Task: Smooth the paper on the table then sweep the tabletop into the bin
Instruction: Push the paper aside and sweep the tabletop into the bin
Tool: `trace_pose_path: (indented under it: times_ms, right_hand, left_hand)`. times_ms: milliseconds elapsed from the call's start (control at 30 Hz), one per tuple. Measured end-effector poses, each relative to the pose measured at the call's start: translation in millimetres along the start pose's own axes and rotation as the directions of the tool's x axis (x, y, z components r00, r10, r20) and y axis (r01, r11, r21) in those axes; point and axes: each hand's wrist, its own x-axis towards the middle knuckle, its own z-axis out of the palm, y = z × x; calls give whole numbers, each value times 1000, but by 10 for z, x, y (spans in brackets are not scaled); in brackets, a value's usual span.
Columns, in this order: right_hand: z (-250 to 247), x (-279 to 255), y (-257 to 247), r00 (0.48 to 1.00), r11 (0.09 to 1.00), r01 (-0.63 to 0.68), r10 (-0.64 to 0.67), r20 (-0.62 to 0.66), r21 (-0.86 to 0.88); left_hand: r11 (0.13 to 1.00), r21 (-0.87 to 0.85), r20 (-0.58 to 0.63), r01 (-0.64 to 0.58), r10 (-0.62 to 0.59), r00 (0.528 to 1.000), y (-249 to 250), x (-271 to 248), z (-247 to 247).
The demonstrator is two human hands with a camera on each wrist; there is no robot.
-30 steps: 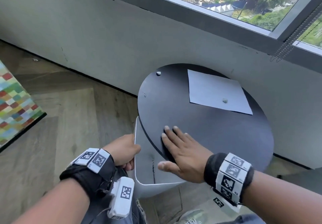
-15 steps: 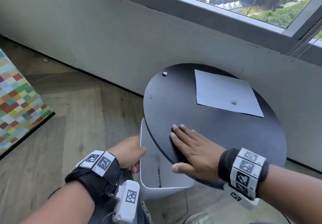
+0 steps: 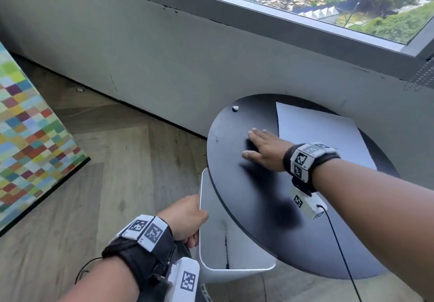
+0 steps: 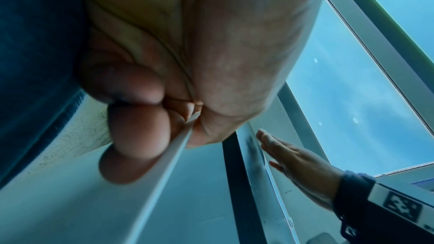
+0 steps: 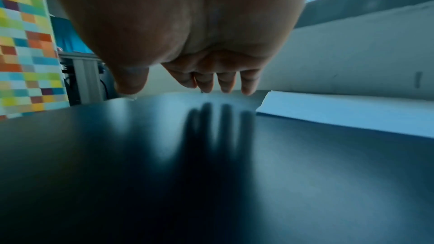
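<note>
A round black table [image 3: 270,207] stands by the wall with a white sheet of paper [image 3: 317,132] lying flat on its far right part. One small white crumb [image 3: 235,108] lies near the table's far left edge. My right hand [image 3: 260,148] hovers flat, fingers straight, just above the tabletop beside the paper's left edge [image 5: 328,116]. A white bin [image 3: 225,243] is held under the table's near left edge; my left hand [image 3: 187,217] grips its rim [image 4: 178,147] between thumb and fingers.
A grey wall [image 3: 164,55] with a window above runs behind the table. A multicoloured checked panel [image 3: 30,137] stands on the wooden floor at the left. A thin black cable [image 3: 340,250] hangs from my right wrist over the tabletop.
My right hand has lifted off the near edge of the table and moved away from me, towards the far side beside the paper. The left hand still holds the bin.
</note>
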Motion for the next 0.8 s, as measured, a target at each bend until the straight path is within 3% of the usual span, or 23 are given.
trace_pose_path:
  times_ms: [100, 167, 200, 267, 333, 400, 467, 533, 600, 700, 800]
  right_hand:
    - [121, -65, -216, 1000, 998, 19, -18, 16, -64]
    - [201, -273, -349, 987, 977, 157, -152, 45, -146]
    - [235, -419, -389, 964, 947, 266, -257, 71, -180]
    - [290, -691, -424, 859, 822, 512, -493, 138, -249]
    - [284, -825, -390, 779, 738, 624, -611, 137, -258]
    - [208, -731, -339, 826, 809, 551, -563, -1, -208]
    - [149, -482, -324, 916, 925, 362, -376, -140, -115]
    - [116, -219, -356, 984, 991, 134, -129, -124, 33]
    - [155, -84, -438, 998, 999, 30, -28, -57, 40]
    - [257, -261, -603, 989, 986, 149, -148, 22, -76]
    - [374, -746, -676, 939, 933, 340, -329, 102, -121]
  left_hand:
    - [1000, -24, 2, -3, 3, 1000, -16, 15, -7]
    - [999, -32, 2, -10, 10, 1000, -30, 34, -13]
    - [999, -36, 5, -14, 14, 1000, -30, 41, -11]
    - [999, -45, 10, -20, 21, 1000, -29, 49, -13]
    - [998, -58, 13, -17, 18, 1000, -39, 47, -19]
    - [998, -58, 15, -17, 18, 1000, -41, 45, -17]
    - [998, -54, 18, -15, 16, 1000, -31, 38, -16]
    - [999, -49, 23, -13, 14, 1000, -25, 23, -15]
    - [999, -48, 24, -10, 11, 1000, -23, 6, -28]
    - [998, -60, 20, -16, 17, 1000, -42, 13, -44]
    - [997, -70, 21, -23, 25, 999, -42, 38, -42]
